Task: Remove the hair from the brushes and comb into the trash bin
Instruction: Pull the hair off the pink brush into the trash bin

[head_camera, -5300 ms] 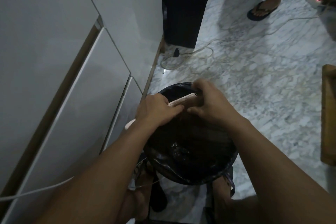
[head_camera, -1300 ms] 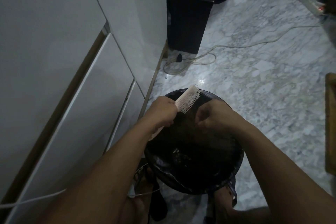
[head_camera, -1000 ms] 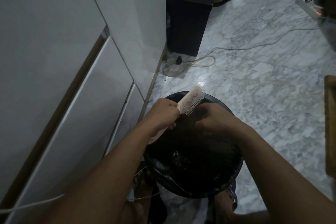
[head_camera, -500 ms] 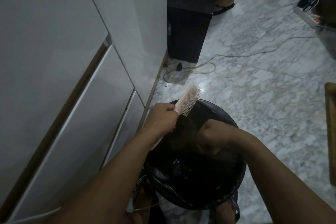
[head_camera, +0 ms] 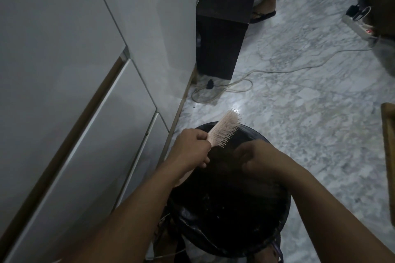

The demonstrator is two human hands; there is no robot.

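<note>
A round trash bin point(head_camera: 284, 209) lined with a black bag stands on the floor below me. My left hand point(head_camera: 193, 147) grips the handle of a pale pink hairbrush point(head_camera: 225, 129), whose bristled head points up and away over the bin's far rim. My right hand point(head_camera: 255, 157) hovers over the bin's opening to the right of the brush, blurred, with its fingers curled. Whether it holds any hair is too dark to tell.
White cabinet fronts point(head_camera: 85, 113) run along the left. A dark box-shaped unit point(head_camera: 222, 36) stands ahead, with cables point(head_camera: 230, 87) looped on the marble floor. Another person's sandalled foot point(head_camera: 264, 11) is beyond it. A power strip point(head_camera: 359, 25) lies far right, a wooden edge point(head_camera: 388, 156) at the right.
My right hand has left the brush head and dropped lower over the bin's opening. The left hand has kept the brush raised over the rim, and the view has tilted.
</note>
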